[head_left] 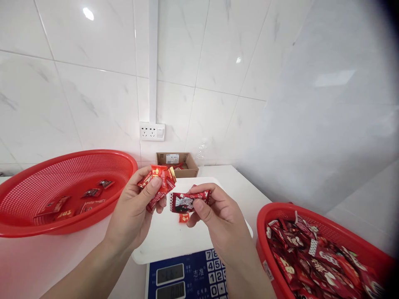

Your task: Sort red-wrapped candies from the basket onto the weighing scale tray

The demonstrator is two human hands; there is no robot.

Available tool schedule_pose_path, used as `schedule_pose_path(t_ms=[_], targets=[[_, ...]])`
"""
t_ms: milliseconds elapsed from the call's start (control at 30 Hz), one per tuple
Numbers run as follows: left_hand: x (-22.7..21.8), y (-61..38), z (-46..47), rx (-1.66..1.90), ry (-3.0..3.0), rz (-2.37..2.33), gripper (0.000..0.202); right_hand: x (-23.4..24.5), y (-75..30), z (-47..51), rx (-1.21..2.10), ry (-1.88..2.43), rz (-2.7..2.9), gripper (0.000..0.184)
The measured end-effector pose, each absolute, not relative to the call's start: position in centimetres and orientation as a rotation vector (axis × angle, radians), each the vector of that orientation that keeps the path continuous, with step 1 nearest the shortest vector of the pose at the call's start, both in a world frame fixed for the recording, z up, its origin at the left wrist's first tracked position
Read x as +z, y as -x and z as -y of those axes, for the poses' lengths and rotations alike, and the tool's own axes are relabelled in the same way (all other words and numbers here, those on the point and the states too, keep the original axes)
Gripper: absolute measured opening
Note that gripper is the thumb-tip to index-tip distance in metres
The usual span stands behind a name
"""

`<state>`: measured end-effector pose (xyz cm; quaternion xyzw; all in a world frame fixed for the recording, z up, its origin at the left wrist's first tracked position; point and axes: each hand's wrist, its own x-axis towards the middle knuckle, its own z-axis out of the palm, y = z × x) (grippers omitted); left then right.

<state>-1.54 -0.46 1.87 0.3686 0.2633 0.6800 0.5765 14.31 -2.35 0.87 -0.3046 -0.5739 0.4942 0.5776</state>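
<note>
My left hand (pixel 140 195) is closed round several red wrapped candies (pixel 162 178), some with gold lettering. Close beside it on the right, my right hand (pixel 212 207) pinches a dark red candy packet (pixel 187 202) with a white picture on it between thumb and fingers. Both hands are above the white pan of a weighing scale (pixel 165 245). One small orange-red candy (pixel 183 217) shows just below the packet, apparently on the pan; my right fingers partly cover the area around it.
A red perforated basket (pixel 124 166) with several candies stands at left. Another red basket (pixel 264 211), heaped with wrapped candies, is at front right. Behind the scale are a cardboard box (pixel 193 171) and a clear plastic bottle (pixel 202 151) near the tiled wall. A socket (pixel 152 131) is mounted above.
</note>
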Motion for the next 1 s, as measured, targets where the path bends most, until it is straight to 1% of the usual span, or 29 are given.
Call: schedule_pose_path(t_ms=[167, 333, 467, 567, 667, 867, 933, 1000], targets=[[1.6, 1.4, 0.5, 1.592, -0.886, -0.61, 0.033, 0.5, -14.5, 2.3, 1.011, 0.754, 1.371, 0.014], [1.4, 1.4, 0.5, 1.574, -0.913, -0.589, 0.029, 0.4, -14.3, 2.0, 1.1, 0.731, 1.278, 0.014], [1.3, 1.4, 0.5, 1.553, -0.932, -0.586, 0.024, 0.7, -14.1, 1.8, 1.261, 0.663, 1.171, 0.026], [1.2, 1.3, 0.3, 1.55, -0.934, -0.595, 0.024, 1.2, -14.1, 2.0, 1.323, 0.631, 1.199, 0.023], [1.2, 1.3, 0.3, 1.54, -0.954, -0.597, 0.023, 1.4, -14.3, 2.5, 1.355, 0.622, 1.232, 0.028], [1.0, 1.5, 0.4, 1.527, -0.967, -0.552, 0.018, 1.5, -14.3, 3.1, 1.321, 0.704, 1.254, 0.046], [1.1, 1.4, 0.5, 1.524, -0.967, -0.546, 0.019, 1.6, -14.2, 3.2, 1.298, 0.726, 1.261, 0.047], [1.2, 1.3, 0.5, 1.522, -0.969, -0.551, 0.02, 1.6, -14.3, 3.2, 1.255, 0.753, 1.299, 0.043]])
